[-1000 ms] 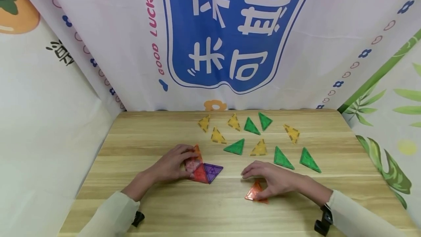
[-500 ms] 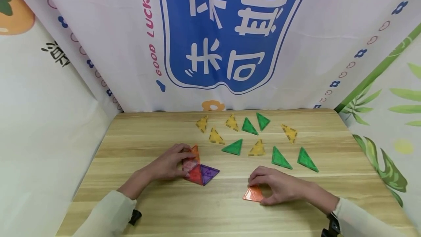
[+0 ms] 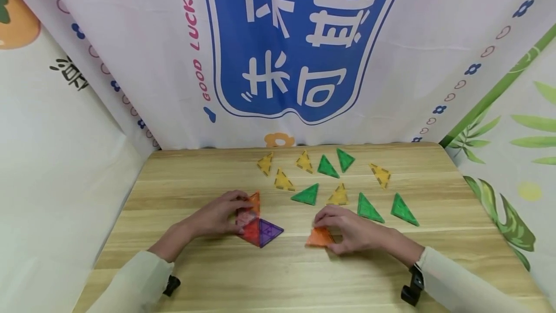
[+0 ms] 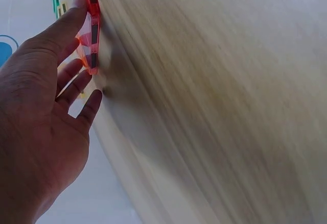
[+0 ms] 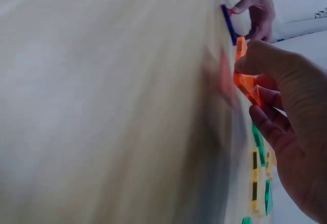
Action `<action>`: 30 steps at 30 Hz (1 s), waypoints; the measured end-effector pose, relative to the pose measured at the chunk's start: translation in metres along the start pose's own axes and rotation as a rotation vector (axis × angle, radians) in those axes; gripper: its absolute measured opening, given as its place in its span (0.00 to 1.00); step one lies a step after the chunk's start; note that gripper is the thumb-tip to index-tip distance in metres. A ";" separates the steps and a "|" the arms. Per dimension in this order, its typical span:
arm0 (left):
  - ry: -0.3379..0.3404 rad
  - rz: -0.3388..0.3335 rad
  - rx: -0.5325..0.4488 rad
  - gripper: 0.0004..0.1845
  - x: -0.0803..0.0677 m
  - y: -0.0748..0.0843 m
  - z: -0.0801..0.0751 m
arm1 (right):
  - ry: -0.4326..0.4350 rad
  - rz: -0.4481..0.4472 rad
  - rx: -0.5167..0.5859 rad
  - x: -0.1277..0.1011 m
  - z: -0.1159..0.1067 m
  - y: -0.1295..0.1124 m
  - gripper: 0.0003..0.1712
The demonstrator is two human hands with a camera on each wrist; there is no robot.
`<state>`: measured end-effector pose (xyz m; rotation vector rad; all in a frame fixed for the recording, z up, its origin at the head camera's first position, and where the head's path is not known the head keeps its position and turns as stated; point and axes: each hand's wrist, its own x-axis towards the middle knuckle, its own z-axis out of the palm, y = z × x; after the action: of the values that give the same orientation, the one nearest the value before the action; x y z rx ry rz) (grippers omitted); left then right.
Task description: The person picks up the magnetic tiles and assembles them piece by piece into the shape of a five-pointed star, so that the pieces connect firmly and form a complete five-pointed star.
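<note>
My left hand (image 3: 219,213) holds a joined group of triangular magnetic tiles, thumb at the near side and fingers at the far side. The group has an orange tile (image 3: 255,203), a pinkish-red tile (image 3: 245,217) partly hidden by the fingers, a red tile (image 3: 252,232) and a purple tile (image 3: 270,231) at its right. To the right, my right hand (image 3: 354,230) pinches a separate orange triangular tile (image 3: 319,237) between thumb and fingers. In the right wrist view this orange tile (image 5: 246,83) is tilted above the tabletop, with its reflection beside it.
Several loose green tiles (image 3: 368,207) and yellow tiles (image 3: 284,180) lie scattered across the far half of the wooden table (image 3: 269,281). A printed cloth (image 3: 182,124) hangs behind the table's back edge, with more cloth at both sides.
My right hand has taken hold of the separate orange tile and carried it left and away from me, closer to the joined group. My left hand stays on the group.
</note>
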<state>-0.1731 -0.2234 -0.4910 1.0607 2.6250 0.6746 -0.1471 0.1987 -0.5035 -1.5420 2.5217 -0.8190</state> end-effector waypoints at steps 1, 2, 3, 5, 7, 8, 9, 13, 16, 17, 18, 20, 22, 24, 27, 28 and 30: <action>-0.003 -0.003 0.004 0.34 0.000 -0.001 0.000 | 0.015 0.006 -0.003 0.004 0.000 0.000 0.27; -0.006 -0.004 0.009 0.33 -0.001 -0.001 -0.001 | 0.030 0.014 -0.008 0.009 -0.001 0.000 0.27; -0.009 -0.002 0.012 0.33 -0.001 -0.001 -0.001 | 0.045 0.021 -0.014 0.013 -0.001 -0.001 0.27; -0.020 -0.005 0.014 0.33 -0.002 -0.002 -0.003 | 0.076 0.033 -0.023 0.022 -0.001 -0.002 0.27; -0.033 -0.018 0.010 0.32 -0.002 -0.003 -0.004 | 0.107 0.045 -0.035 0.032 0.001 -0.004 0.28; -0.038 -0.017 0.013 0.32 -0.003 -0.003 -0.005 | 0.124 0.055 -0.040 0.036 0.002 -0.005 0.28; -0.043 -0.022 0.010 0.32 -0.003 -0.003 -0.006 | 0.139 0.065 -0.040 0.041 0.004 -0.006 0.29; -0.044 -0.014 0.018 0.32 -0.004 -0.004 -0.007 | 0.184 0.123 -0.026 0.060 0.014 -0.010 0.29; -0.037 0.001 0.032 0.31 -0.005 -0.006 -0.006 | 0.190 0.172 -0.011 0.073 0.023 -0.013 0.29; -0.036 0.004 0.034 0.31 -0.004 -0.006 -0.006 | 0.189 0.186 -0.010 0.077 0.026 -0.013 0.29; -0.034 0.006 0.036 0.31 -0.004 -0.006 -0.006 | 0.186 0.198 -0.006 0.081 0.029 -0.014 0.29; -0.033 0.008 0.038 0.31 -0.004 -0.006 -0.005 | 0.179 0.222 -0.002 0.088 0.035 -0.015 0.29; -0.029 0.014 0.038 0.32 -0.004 -0.006 -0.005 | 0.176 0.241 0.008 0.095 0.040 -0.015 0.29; -0.028 0.015 0.036 0.32 -0.004 -0.005 -0.005 | 0.176 0.255 0.011 0.100 0.045 -0.016 0.28; -0.028 0.020 0.040 0.32 -0.003 -0.005 -0.005 | 0.185 0.269 0.002 0.108 0.050 -0.016 0.28; -0.028 0.021 0.040 0.32 -0.003 -0.005 -0.006 | 0.186 0.272 -0.008 0.110 0.052 -0.016 0.28; -0.028 0.022 0.041 0.32 -0.002 -0.005 -0.006 | 0.184 0.274 -0.021 0.114 0.055 -0.017 0.28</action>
<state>-0.1763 -0.2300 -0.4883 1.1042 2.6179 0.6087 -0.1719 0.0740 -0.5186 -1.1344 2.7939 -0.9322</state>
